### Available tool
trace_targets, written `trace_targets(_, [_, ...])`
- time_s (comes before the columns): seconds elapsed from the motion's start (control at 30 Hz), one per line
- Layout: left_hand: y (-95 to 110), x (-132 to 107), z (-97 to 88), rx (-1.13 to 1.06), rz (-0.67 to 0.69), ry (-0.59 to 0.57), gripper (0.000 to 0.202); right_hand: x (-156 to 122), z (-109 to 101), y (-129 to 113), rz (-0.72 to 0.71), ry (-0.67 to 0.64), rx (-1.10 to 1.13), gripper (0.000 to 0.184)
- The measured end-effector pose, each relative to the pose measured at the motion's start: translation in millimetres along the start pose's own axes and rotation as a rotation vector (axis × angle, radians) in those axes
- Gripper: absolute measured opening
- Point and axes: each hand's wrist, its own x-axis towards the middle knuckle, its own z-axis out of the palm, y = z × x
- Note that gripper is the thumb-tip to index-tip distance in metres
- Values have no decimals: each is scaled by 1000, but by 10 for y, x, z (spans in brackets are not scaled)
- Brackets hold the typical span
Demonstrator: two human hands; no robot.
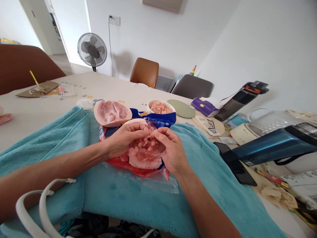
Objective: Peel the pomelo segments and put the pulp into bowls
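My left hand [135, 135] and my right hand [170, 148] meet over a red and blue plastic bag [146, 172]. Both pinch a small piece of pink pomelo flesh [151, 135] between thumb and fingertips; the fingers partly hide it. Below them, more peeled pomelo pieces and a rind chunk [146, 158] lie on the bag. A cut pomelo half [112, 112], pale-rimmed with pink segments, rests at the bag's back left. Behind the hands stands a white bowl [149, 107] full of loose pink pulp.
A teal towel [119, 195] covers the table's near side. At right are a blue bottle [269, 145], a black phone [237, 168], a dark bottle [232, 102], a purple tissue pack [204, 106] and a green round mat [182, 109]. A fan [92, 49] stands behind the table.
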Motion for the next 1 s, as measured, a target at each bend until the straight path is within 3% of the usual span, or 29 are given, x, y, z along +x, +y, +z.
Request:
trace_targets(0.33, [-12,6,-12,-3,40,-41,15,-8,37,35,-23,66,106,17])
trace_targets(0.67, [-29,-27,17,156,158,14,18,-40,39,16,34,-29,12,15])
trace_targets(1.0, [-21,-28,28,72,80,22,14,-40,37,33,-96,81,-109,13])
